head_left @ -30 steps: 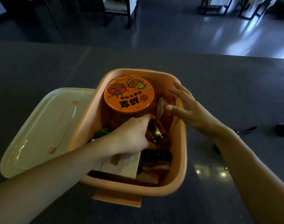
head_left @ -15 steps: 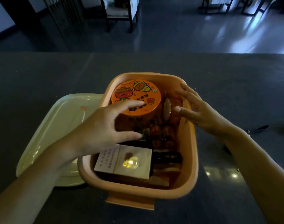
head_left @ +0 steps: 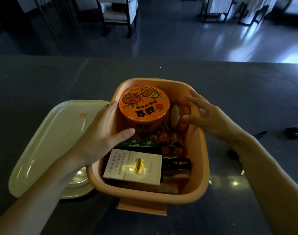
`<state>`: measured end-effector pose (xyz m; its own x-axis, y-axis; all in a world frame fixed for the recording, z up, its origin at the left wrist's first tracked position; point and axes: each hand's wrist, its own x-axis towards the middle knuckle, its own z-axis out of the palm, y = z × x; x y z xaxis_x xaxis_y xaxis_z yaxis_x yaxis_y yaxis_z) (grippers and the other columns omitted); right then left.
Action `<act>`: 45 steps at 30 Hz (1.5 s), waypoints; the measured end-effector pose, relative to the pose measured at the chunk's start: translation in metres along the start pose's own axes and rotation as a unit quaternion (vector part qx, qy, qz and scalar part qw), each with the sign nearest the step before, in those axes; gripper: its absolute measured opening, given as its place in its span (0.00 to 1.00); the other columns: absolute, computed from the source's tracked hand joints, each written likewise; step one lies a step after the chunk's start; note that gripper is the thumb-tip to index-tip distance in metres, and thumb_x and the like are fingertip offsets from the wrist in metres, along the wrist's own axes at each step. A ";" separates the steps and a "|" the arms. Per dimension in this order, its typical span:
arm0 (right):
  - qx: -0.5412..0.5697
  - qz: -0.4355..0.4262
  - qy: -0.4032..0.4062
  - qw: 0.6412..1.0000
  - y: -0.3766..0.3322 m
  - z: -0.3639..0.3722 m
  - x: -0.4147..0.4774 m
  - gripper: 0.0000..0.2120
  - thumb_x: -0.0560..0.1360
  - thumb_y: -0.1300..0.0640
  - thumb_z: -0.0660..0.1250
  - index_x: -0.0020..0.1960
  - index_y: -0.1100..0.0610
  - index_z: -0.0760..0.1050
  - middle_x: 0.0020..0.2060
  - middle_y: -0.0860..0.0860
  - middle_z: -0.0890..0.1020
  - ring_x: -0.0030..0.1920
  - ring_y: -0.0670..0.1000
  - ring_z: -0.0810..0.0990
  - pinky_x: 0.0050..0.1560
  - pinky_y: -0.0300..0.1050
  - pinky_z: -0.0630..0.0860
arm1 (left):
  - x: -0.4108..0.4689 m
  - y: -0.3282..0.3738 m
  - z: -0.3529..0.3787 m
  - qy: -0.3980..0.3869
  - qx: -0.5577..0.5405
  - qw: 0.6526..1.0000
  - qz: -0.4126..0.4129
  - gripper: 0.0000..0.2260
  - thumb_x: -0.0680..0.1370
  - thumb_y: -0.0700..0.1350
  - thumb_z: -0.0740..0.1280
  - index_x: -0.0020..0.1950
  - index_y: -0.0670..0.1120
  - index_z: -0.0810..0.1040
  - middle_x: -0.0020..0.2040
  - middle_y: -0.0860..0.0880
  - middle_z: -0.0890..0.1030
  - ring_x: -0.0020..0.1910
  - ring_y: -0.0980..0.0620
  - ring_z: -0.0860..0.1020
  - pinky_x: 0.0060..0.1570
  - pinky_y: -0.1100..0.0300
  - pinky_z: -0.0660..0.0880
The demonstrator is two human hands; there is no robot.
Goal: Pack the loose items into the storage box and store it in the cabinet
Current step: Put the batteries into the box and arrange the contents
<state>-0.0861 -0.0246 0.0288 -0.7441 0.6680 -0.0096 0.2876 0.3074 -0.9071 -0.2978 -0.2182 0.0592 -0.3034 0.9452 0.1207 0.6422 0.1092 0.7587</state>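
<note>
An orange storage box (head_left: 202,168) stands open on the dark counter. Inside it are an orange noodle cup (head_left: 144,106) at the far end, a roll of tape (head_left: 182,114) beside it, several small batteries (head_left: 170,141), a white booklet-like box (head_left: 134,168) and a dark clip (head_left: 177,164). My left hand (head_left: 100,136) lies with straight fingers against the box's left rim, its thumb beside the cup. My right hand (head_left: 207,114) has its fingers spread over the right rim, touching the tape roll. The pale green lid (head_left: 48,139) lies to the left of the box.
Small dark objects (head_left: 296,131) lie on the counter to the right of the box. The counter's far edge drops to a glossy floor with chairs and tables behind it.
My left hand has come up out of the box's middle and moved to the left rim beside the cup. My right hand stays at the tape roll. The view has shifted slightly.
</note>
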 end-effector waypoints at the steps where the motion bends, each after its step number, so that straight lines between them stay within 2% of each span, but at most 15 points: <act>1: -0.004 0.001 0.009 1.000 -0.001 0.000 -0.001 0.29 0.62 0.42 0.68 0.61 0.36 0.63 0.71 0.37 0.55 0.61 0.40 0.69 0.41 0.29 0.75 | 0.001 -0.005 0.000 -0.014 -0.017 1.000 -0.019 0.33 0.71 0.47 0.68 0.72 0.43 0.58 0.70 0.44 0.64 0.58 0.61 0.60 0.47 0.79 0.62; 3: -0.029 0.001 0.031 0.999 0.000 0.001 -0.002 0.33 0.62 0.41 0.68 0.65 0.39 0.64 0.71 0.38 0.57 0.62 0.40 0.68 0.41 0.28 0.74 | 0.003 -0.014 -0.001 -0.038 -0.036 0.997 -0.059 0.40 0.68 0.60 0.66 0.74 0.53 0.51 0.74 0.54 0.56 0.64 0.64 0.57 0.57 0.71 0.60; 5: -0.033 0.007 0.055 0.998 0.002 -0.001 -0.005 0.36 0.61 0.40 0.69 0.67 0.42 0.64 0.70 0.39 0.59 0.63 0.43 0.69 0.44 0.31 0.75 | 0.006 -0.020 -0.001 -0.040 0.033 0.996 -0.079 0.44 0.65 0.70 0.62 0.74 0.58 0.47 0.76 0.56 0.48 0.71 0.61 0.50 0.69 0.56 0.53; 6: -0.015 0.006 0.067 0.998 0.003 -0.003 -0.008 0.35 0.61 0.40 0.69 0.66 0.41 0.65 0.70 0.39 0.61 0.63 0.44 0.70 0.45 0.33 0.76 | 0.007 -0.017 0.000 -0.032 0.073 0.994 -0.072 0.44 0.64 0.72 0.59 0.74 0.58 0.46 0.76 0.55 0.45 0.73 0.59 0.46 0.70 0.53 0.48; 9: -0.001 0.008 0.115 0.993 0.014 -0.023 -0.024 0.29 0.59 0.37 0.69 0.59 0.35 0.67 0.67 0.41 0.68 0.62 0.43 0.72 0.55 0.43 0.75 | 0.012 0.014 0.019 0.001 0.125 0.992 0.014 0.43 0.63 0.73 0.55 0.74 0.58 0.47 0.76 0.57 0.45 0.73 0.60 0.43 0.69 0.54 0.46; 12: -0.047 0.024 0.164 0.985 0.036 -0.058 -0.047 0.27 0.60 0.38 0.70 0.59 0.37 0.69 0.62 0.44 0.74 0.61 0.43 0.73 0.57 0.46 0.73 | 0.015 0.062 0.058 -0.022 0.119 0.990 0.076 0.42 0.63 0.75 0.54 0.72 0.63 0.45 0.75 0.62 0.44 0.72 0.64 0.44 0.68 0.60 0.46; 16: -0.181 0.031 0.185 0.965 0.074 -0.116 -0.090 0.29 0.65 0.44 0.72 0.64 0.47 0.71 0.61 0.44 0.74 0.62 0.46 0.72 0.61 0.43 0.69 | 0.020 0.119 0.140 -0.039 0.111 0.978 0.172 0.40 0.67 0.71 0.59 0.73 0.61 0.45 0.73 0.60 0.49 0.71 0.65 0.43 0.63 0.75 0.39; 21: -0.275 0.055 0.167 0.945 0.130 -0.191 -0.146 0.30 0.66 0.51 0.74 0.66 0.52 0.69 0.65 0.48 0.71 0.65 0.48 0.69 0.60 0.32 0.60 | 0.042 0.154 0.247 -0.076 0.096 0.980 0.158 0.40 0.70 0.64 0.62 0.74 0.56 0.44 0.76 0.55 0.50 0.73 0.61 0.48 0.68 0.67 0.48; 26: -0.312 0.109 0.105 0.938 0.178 -0.244 -0.164 0.35 0.68 0.52 0.73 0.71 0.51 0.63 0.72 0.51 0.61 0.71 0.54 0.59 0.70 0.49 0.58 | 0.055 0.136 0.303 -0.091 0.115 0.989 0.029 0.43 0.70 0.58 0.68 0.75 0.50 0.47 0.76 0.48 0.55 0.73 0.53 0.54 0.70 0.59 0.53; 30: -0.352 0.117 0.063 0.926 0.197 -0.261 -0.149 0.39 0.69 0.51 0.72 0.74 0.50 0.55 0.75 0.50 0.53 0.74 0.54 0.50 0.72 0.53 0.53 | 0.056 0.127 0.323 -0.090 0.137 0.986 -0.015 0.43 0.69 0.56 0.71 0.75 0.49 0.50 0.74 0.49 0.60 0.71 0.51 0.59 0.68 0.59 0.57; 34: -0.378 0.099 0.027 0.920 0.209 -0.272 -0.134 0.42 0.68 0.47 0.72 0.74 0.48 0.52 0.75 0.49 0.50 0.75 0.51 0.45 0.72 0.56 0.45 | 0.065 0.127 0.328 -0.097 0.181 0.978 -0.039 0.42 0.68 0.57 0.72 0.75 0.48 0.53 0.74 0.48 0.60 0.71 0.49 0.58 0.69 0.57 0.57; 36: -0.393 0.086 0.023 0.915 0.214 -0.277 -0.129 0.42 0.67 0.45 0.72 0.74 0.47 0.52 0.75 0.47 0.50 0.74 0.51 0.43 0.71 0.59 0.41 | 0.069 0.128 0.327 -0.102 0.201 0.973 -0.051 0.39 0.68 0.58 0.71 0.73 0.48 0.57 0.73 0.49 0.60 0.70 0.49 0.59 0.68 0.57 0.58; 39: -0.400 0.077 0.018 0.913 0.218 -0.281 -0.122 0.42 0.67 0.43 0.71 0.74 0.45 0.52 0.75 0.44 0.53 0.74 0.50 0.43 0.70 0.61 0.38 | 0.074 0.132 0.325 -0.082 0.222 0.970 -0.050 0.32 0.70 0.57 0.70 0.69 0.47 0.65 0.67 0.51 0.67 0.64 0.50 0.67 0.62 0.59 0.65; 42: -0.414 0.071 0.008 0.908 0.217 -0.285 -0.114 0.37 0.69 0.43 0.69 0.72 0.44 0.56 0.71 0.44 0.63 0.73 0.51 0.51 0.69 0.62 0.41 | 0.077 0.137 0.323 -0.067 0.223 0.972 -0.040 0.22 0.71 0.53 0.71 0.62 0.48 0.73 0.59 0.52 0.71 0.55 0.52 0.72 0.53 0.58 0.71; 45: -0.446 0.049 0.015 0.894 0.216 -0.289 -0.110 0.27 0.69 0.41 0.69 0.66 0.44 0.67 0.62 0.45 0.71 0.66 0.52 0.59 0.68 0.60 0.45 | 0.078 0.139 0.322 -0.060 0.208 0.976 -0.037 0.15 0.71 0.47 0.71 0.55 0.47 0.76 0.53 0.52 0.73 0.50 0.53 0.74 0.49 0.59 0.72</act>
<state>0.2319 0.1638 -0.0441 -0.6765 0.7349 -0.0477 0.7265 0.6555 -0.2063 -0.0052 -0.0304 -0.0318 -0.2912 0.9565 -0.0181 0.8598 0.2699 0.4335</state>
